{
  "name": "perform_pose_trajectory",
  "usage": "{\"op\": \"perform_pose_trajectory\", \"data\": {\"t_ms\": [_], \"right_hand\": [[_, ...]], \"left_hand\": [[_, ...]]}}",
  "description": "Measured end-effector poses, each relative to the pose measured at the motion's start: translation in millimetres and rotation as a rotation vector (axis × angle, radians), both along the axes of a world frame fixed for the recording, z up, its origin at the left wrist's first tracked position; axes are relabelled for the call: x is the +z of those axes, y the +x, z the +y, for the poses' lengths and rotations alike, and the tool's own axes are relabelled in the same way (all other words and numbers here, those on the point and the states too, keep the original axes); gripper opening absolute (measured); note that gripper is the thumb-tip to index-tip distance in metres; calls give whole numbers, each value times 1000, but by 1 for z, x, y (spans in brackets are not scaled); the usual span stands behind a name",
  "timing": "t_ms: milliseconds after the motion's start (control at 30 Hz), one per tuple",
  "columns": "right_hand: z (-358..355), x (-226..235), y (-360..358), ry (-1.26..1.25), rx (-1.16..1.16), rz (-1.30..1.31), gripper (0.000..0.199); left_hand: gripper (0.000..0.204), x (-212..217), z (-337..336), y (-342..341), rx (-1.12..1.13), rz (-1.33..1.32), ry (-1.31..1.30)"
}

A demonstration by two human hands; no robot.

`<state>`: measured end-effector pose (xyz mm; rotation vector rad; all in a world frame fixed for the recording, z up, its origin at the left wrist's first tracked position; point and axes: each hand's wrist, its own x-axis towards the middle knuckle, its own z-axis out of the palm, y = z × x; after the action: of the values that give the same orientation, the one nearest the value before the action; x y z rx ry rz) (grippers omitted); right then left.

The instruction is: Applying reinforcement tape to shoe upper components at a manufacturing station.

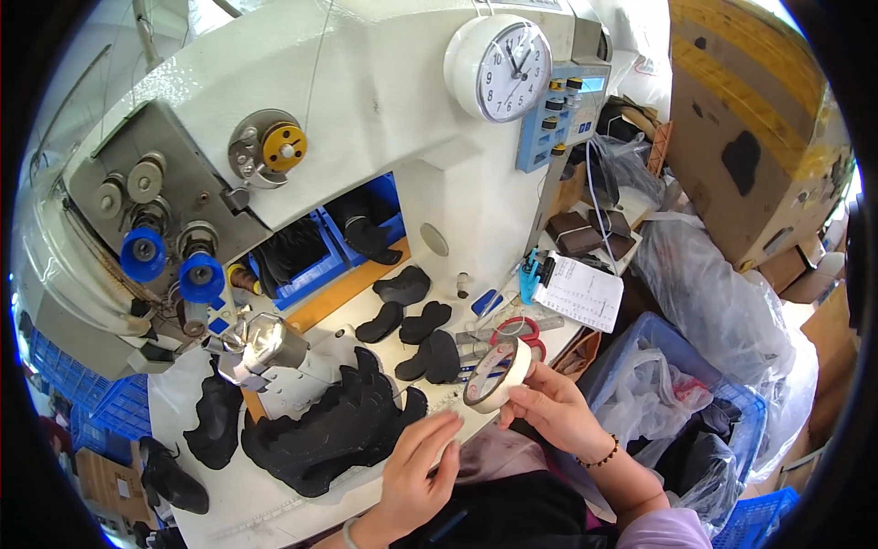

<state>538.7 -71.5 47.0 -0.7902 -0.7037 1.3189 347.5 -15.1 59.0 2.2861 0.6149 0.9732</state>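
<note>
My right hand (551,410) grips a roll of white tape (519,369) by its rim, fingers and thumb pressed on its near side. The roll stands on edge, tilted, above the front of the white table. Just left of it is my left hand (419,480), fingers stretched out and thumb apart, with nothing visible in it. Beyond my left hand lies a heap of black stitched fabric pieces (320,435) under the sewing machine head (265,348). Smaller black pieces (430,357) lie behind the roll, beside red-handled scissors (519,331) and a metal ruler.
The white sewing machine body (366,119) arches over the table, with a round clock (512,69) on it. A clipped notepad (578,291) lies at the right. Beside the table stands a blue bin (745,412) with plastic bags. Black pieces (215,416) lie at the left edge.
</note>
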Motion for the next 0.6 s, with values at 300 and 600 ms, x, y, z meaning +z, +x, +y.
{"op": "perform_pose_trajectory", "data": {"t_ms": [300, 600], "right_hand": [[3, -17, -15, 259, -174, -859, 19], [9, -35, -9, 452, -286, -1449, 21]], "left_hand": [[30, -3, 20, 38, -180, -270, -767], [31, -7, 23, 42, -229, -388, -1060]]}}
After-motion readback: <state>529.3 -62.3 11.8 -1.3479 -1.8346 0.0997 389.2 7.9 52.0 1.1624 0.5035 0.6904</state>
